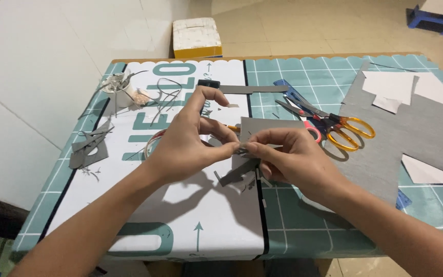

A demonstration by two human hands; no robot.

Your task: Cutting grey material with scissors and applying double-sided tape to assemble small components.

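At frame centre, left hand (190, 141) and right hand (288, 156) pinch small grey paper piece (243, 150) between fingertips above surface (303, 225); orange-handled scissors (334, 123) lie upper right.

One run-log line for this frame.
left hand: pinching small grey piece | right hand: pinching same piece | nearby: orange-handled scissors, grey sheet | surface: teal grid table

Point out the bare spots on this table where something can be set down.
Free: the white mat's near end below the left hand; the green grid under the right hand's forearm. Crowded: scissors, grey sheet, scrap pile, white cup.
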